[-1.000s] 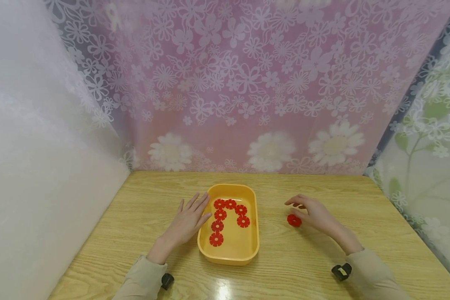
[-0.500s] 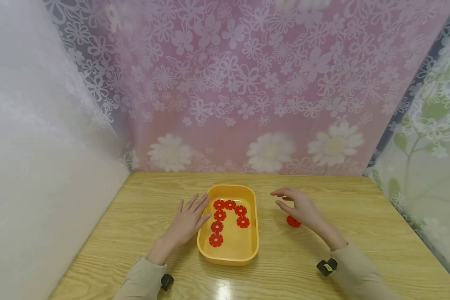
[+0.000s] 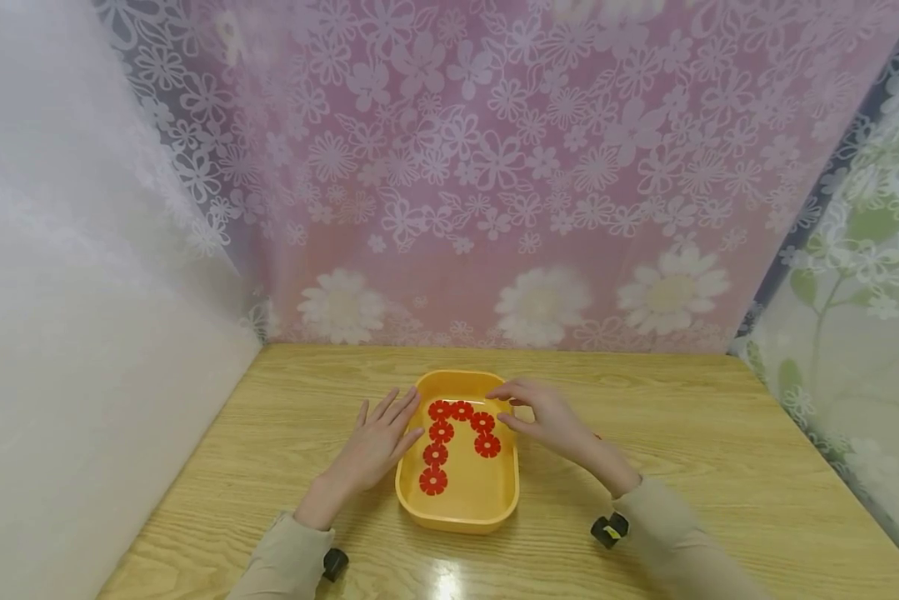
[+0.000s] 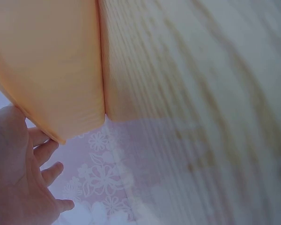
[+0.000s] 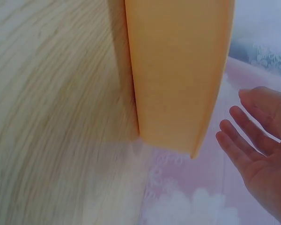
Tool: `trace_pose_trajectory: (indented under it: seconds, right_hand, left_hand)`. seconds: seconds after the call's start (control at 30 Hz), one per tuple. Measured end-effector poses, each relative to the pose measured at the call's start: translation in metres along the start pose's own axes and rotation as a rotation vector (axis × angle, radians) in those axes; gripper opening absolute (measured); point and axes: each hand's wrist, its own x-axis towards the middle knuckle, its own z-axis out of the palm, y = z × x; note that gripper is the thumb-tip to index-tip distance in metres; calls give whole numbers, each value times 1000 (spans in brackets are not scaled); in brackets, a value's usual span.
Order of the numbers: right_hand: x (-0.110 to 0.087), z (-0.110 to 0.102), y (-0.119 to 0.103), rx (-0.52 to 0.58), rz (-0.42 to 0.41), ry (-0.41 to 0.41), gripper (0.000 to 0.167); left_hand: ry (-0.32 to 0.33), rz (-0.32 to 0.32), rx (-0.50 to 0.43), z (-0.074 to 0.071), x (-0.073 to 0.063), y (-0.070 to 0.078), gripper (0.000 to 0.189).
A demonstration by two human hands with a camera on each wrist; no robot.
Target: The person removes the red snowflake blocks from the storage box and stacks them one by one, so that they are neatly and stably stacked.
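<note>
Tray [image 3: 458, 527] of red discs [image 3: 426, 482] sat lower centre; left hand [image 3: 372, 447], spread, touched it; right hand [image 3: 550, 421], fingers apart, hovered over its right edge.

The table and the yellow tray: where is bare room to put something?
In the yellow tray: near right, between red flower pieces and its right wall. On the table: between left hand and left curtain, and between right sleeve and right curtain. Crowded: the tray's left and far sides; right hand at far right corner.

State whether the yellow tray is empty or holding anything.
The yellow tray is partly filled: red flower-shaped pieces lie inside, with bare space beside them.
</note>
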Motion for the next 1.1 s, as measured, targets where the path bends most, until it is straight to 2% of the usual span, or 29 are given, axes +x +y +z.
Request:
trace_pose_trajectory:
  seconds: [0.3,0.43,0.63,0.8,0.93,1.1]
  right_hand:
    - [16,25,-23,12,-14,-140,37]
    - [20,38,-27,-10,-48,-217,40]
    - [25,55,-33,18,-100,-355,37]
    - [29,66,-40,-45,-119,-473,36]
    - [31,75,-42,-77,-152,-531,36]
    - [31,83,-45,-108,-182,-558,36]
  left_hand:
    - [-3,-6,-7,0,0,0,60]
    - [-4,-13,1,1,0,-1,61]
    - [11,-10,6,2,1,-2,61]
    - [11,-8,-1,0,1,-1,60]
    - [2,-6,0,0,0,-1,61]
    - [0,0,-1,0,0,-2,60]
